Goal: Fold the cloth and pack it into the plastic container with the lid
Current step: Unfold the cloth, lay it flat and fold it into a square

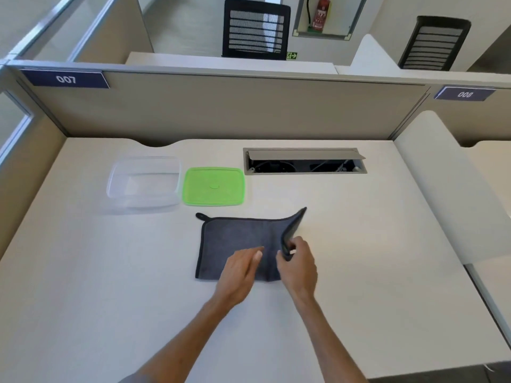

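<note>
Head view: grey cloth (235, 239) lay flat on white desk (110, 272), near the middle, its right edge lifted and curled upward. Right hand (300, 268) pinched that raised edge between thumb and fingers, near the lower right of the cloth. Left hand (240, 268) rested just beside it on the cloth's middle, palm down, fingers loosely together and not gripping. Small loop tab stuck out at the cloth's far left corner. Beyond the cloth, apart from it, sat green lid (214, 186) flat on the desk, and just left of the lid the clear plastic container (143, 183), uncovered and holding nothing. Right of the lid, cable hatch (304, 161) stood propped ajar in the desk surface. Beige partition (221, 109) closed off the far edge.
</note>
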`<act>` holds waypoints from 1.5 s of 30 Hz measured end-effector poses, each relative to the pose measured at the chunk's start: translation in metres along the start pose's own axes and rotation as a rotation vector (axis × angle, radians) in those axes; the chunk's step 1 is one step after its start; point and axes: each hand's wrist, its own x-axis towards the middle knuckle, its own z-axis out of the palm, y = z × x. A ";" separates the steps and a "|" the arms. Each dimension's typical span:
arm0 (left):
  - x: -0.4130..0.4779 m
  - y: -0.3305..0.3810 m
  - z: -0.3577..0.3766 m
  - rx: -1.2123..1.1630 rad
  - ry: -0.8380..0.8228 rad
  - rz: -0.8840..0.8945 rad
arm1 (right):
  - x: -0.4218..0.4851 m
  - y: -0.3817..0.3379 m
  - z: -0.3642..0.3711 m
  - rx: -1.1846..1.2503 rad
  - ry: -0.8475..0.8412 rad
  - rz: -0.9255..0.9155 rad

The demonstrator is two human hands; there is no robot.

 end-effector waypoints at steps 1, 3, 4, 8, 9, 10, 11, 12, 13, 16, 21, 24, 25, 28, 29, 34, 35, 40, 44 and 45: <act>0.008 0.008 -0.009 -0.175 0.011 -0.101 | -0.006 -0.010 0.007 -0.028 0.000 -0.053; 0.027 0.019 -0.026 -0.561 0.008 -0.258 | -0.016 -0.026 0.021 -0.090 -0.015 -0.167; 0.037 0.020 -0.034 -0.683 0.003 -0.298 | -0.020 -0.033 0.029 -0.123 -0.029 -0.224; 0.062 0.016 -0.065 -0.663 0.015 -0.291 | -0.032 -0.052 0.056 -0.223 -0.069 -0.402; 0.066 0.011 -0.070 -0.605 0.040 -0.302 | -0.035 -0.055 0.062 -0.246 -0.081 -0.433; 0.067 0.004 -0.074 -0.535 0.071 -0.319 | -0.039 -0.056 0.068 -0.265 -0.090 -0.463; 0.066 -0.003 -0.078 -0.442 0.104 -0.343 | -0.042 -0.055 0.074 -0.281 -0.094 -0.496; 0.064 -0.011 -0.080 -0.363 0.135 -0.362 | -0.045 -0.054 0.079 -0.296 -0.096 -0.530; 0.060 -0.017 -0.082 -0.313 0.162 -0.379 | -0.047 -0.050 0.083 -0.313 -0.102 -0.563; 0.049 -0.035 -0.085 -0.245 0.227 -0.408 | -0.051 -0.031 0.094 -0.371 -0.145 -0.641; 0.039 -0.054 -0.084 -0.197 0.237 -0.490 | -0.056 -0.004 0.110 -0.506 -0.193 -0.721; 0.038 -0.060 -0.080 -0.180 0.253 -0.494 | -0.057 0.007 0.116 -0.558 -0.219 -0.754; 0.038 -0.062 -0.078 -0.176 0.266 -0.491 | -0.057 0.008 0.118 -0.572 -0.216 -0.763; 0.039 -0.065 -0.077 -0.160 0.314 -0.486 | -0.055 0.007 0.124 -0.579 -0.213 -0.767; 0.039 -0.066 -0.077 -0.157 0.329 -0.483 | -0.055 0.006 0.125 -0.578 -0.224 -0.763; 0.035 -0.069 -0.079 -0.035 0.327 -0.449 | -0.057 0.007 0.134 -0.575 -0.280 -0.732; 0.034 -0.070 -0.080 0.035 0.332 -0.433 | -0.058 0.009 0.135 -0.577 -0.290 -0.723; 0.055 -0.063 -0.089 0.272 0.176 -0.185 | -0.060 0.012 0.137 -0.567 -0.368 -0.697; 0.094 -0.047 -0.091 0.424 -0.097 0.117 | -0.062 0.001 0.125 -0.411 -0.241 -0.592; 0.102 -0.044 -0.089 0.461 -0.155 0.157 | -0.065 -0.002 0.119 -0.359 -0.144 -0.468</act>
